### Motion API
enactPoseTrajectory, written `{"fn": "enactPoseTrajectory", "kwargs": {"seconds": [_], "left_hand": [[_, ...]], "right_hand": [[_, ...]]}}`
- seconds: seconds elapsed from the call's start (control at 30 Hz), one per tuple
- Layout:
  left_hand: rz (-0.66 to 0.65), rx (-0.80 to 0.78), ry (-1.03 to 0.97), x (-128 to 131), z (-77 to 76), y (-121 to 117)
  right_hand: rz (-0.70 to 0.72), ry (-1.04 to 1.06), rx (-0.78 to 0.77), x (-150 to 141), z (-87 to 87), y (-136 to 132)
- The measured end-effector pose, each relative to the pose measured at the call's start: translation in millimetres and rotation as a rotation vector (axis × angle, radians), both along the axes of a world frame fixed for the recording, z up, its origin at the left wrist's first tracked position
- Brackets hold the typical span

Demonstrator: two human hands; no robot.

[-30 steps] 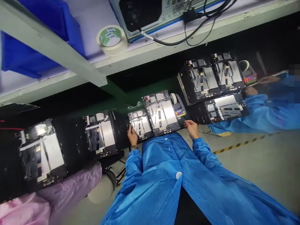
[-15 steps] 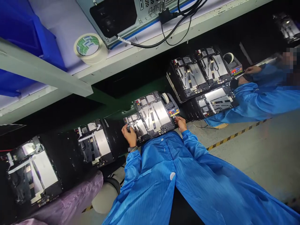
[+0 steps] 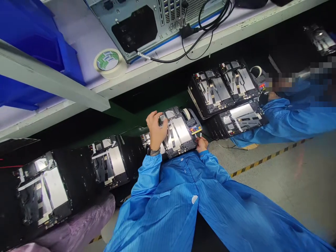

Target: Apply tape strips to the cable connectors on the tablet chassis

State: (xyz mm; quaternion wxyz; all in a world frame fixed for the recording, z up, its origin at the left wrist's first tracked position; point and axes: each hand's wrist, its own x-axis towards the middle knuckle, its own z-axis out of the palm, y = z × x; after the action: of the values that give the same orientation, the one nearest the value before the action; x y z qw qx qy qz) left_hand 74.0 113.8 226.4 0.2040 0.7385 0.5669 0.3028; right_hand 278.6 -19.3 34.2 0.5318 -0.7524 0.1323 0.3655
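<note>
Left hand (image 3: 156,130) narrowly pinched a small pale tab (image 3: 160,119) at the corner of the open tablet housing (image 3: 181,131) | right hand (image 3: 202,144) held its near edge, apparently to steady it.

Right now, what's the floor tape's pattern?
Floor tape: black-and-yellow diagonal stripes, clearest in the head view.

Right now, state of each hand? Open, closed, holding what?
Left hand: closed, pinching a small pale tab.
Right hand: on the near edge of the open tablet chassis; grip cannot be told.
</note>
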Motion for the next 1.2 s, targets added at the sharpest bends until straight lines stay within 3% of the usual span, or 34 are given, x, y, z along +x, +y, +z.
{"fn": "enactPoseTrajectory", "kwargs": {"seconds": [0.13, 0.23, 0.37, 0.47, 0.57, 0.73, 0.97, 1.2], "left_hand": [[-0.138, -0.098, 0.199, 39.5, 7.0, 15.5], [-0.160, -0.130, 0.309, 62.2, 6.0, 27.8], [-0.167, -0.223, 0.388, 71.7, 4.4, 41.9], [-0.150, -0.265, 0.359, 73.9, 4.9, 48.2], [-0.132, -0.282, 0.345, 81.3, 4.7, 51.6], [-0.178, -0.390, 0.343, 79.7, -2.1, 59.7], [-0.289, -0.503, 0.410, 49.1, -2.7, 85.2], [-0.297, -0.661, 0.336, 43.6, 2.8, 101.0]], "right_hand": [[0.038, -0.165, 0.079, 3.8, 28.8, -25.0], [0.235, -0.474, 0.286, 11.0, 68.9, -29.2], [0.498, -0.733, 0.509, 20.6, 130.1, 8.7], [0.594, -0.778, 0.569, 26.1, 158.2, 58.2], [0.675, -0.749, 0.580, 28.6, 165.0, 106.0], [0.854, -0.689, 0.625, 30.9, 152.4, 154.5], [1.300, -0.647, 0.628, 41.3, 138.9, 174.2], [1.623, -0.838, 0.565, 50.9, 161.9, 188.5]]}}
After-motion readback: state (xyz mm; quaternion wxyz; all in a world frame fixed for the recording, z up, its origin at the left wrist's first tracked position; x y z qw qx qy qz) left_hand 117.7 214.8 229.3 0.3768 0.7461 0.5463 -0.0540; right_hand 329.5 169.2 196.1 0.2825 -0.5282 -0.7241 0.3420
